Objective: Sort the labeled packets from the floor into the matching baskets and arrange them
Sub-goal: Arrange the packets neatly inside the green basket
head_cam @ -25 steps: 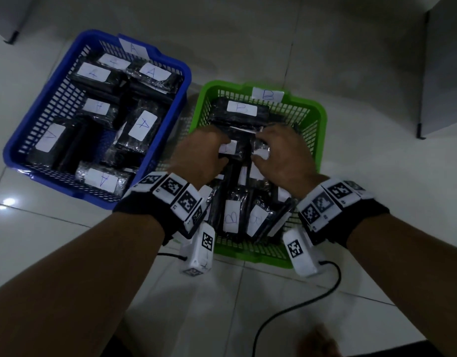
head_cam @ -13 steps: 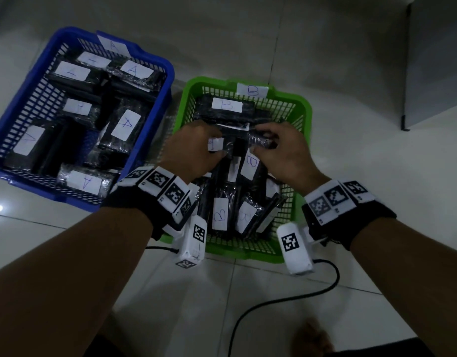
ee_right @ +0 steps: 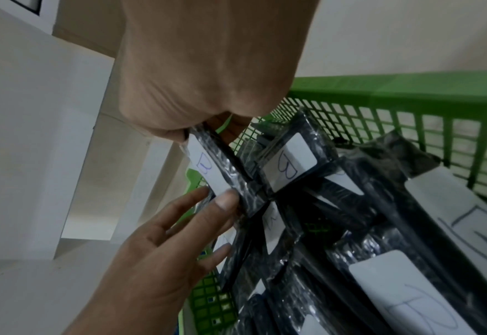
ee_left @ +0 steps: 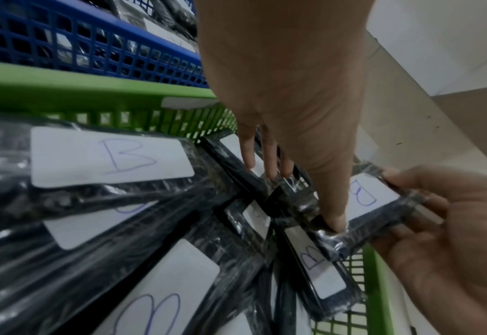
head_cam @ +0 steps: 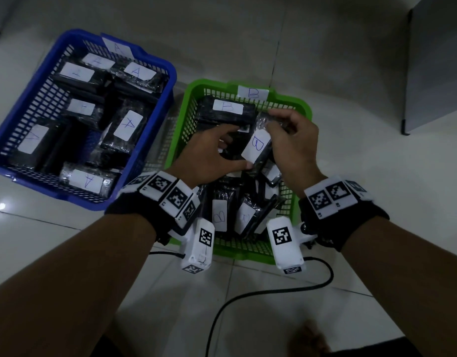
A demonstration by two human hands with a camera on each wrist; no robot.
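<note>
Cable (head_cam: 248,297) trails on the tiles nearest me. Beyond it, the right hand (head_cam: 295,148) pinches a B packet (head_cam: 257,148) over the green basket (head_cam: 303,109), the left hand (head_cam: 209,155) open, its thumb touching the packet's end. That slick crinkled wrap could slip, toppling the upright flat black packets below. Farther left sits the blue mesh basket (head_cam: 147,155) of A packets.

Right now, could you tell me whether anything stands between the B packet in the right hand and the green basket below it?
No: the B packet already hangs over the green basket, with only other B packets beneath.
</note>
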